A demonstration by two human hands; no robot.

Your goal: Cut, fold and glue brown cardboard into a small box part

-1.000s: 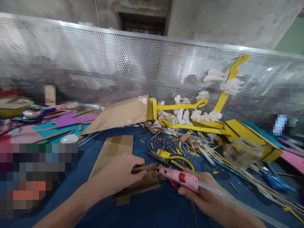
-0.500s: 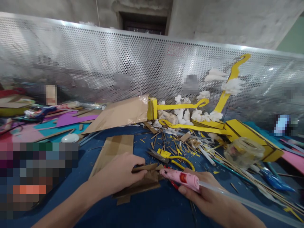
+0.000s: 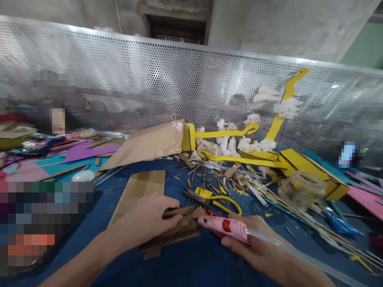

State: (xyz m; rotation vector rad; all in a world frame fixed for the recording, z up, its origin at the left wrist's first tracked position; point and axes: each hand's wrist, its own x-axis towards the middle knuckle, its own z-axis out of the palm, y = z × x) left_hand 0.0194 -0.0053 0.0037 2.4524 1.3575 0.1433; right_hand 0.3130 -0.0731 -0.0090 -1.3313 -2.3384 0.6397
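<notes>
My left hand (image 3: 155, 217) pinches a narrow strip of cardboard (image 3: 184, 212) between thumb and fingers. Beneath it lies a folded brown cardboard piece (image 3: 176, 237) on the blue table. My right hand (image 3: 253, 239) is wrapped around a pink glue gun (image 3: 223, 226), with a clear glue stick (image 3: 269, 238) running out of its back. The gun's nozzle points left, close to the right end of the cardboard; whether it touches I cannot tell. Yellow-handled scissors (image 3: 212, 199) lie just beyond the gun. A red-handled tool (image 3: 218, 234) is partly hidden under the gun.
Behind stands a perforated metal panel (image 3: 119, 79). Cardboard scraps (image 3: 215, 185) litter the table's middle. At right are a roll of clear tape (image 3: 302, 189), a yellow box (image 3: 317, 171) and thin sticks (image 3: 317, 223). A flat cardboard sheet (image 3: 149, 183) lies beyond my left hand.
The whole view has shifted slightly, so things sit a little farther left. Both hands keep their grips, and the glue gun stays by the cardboard's right end.
</notes>
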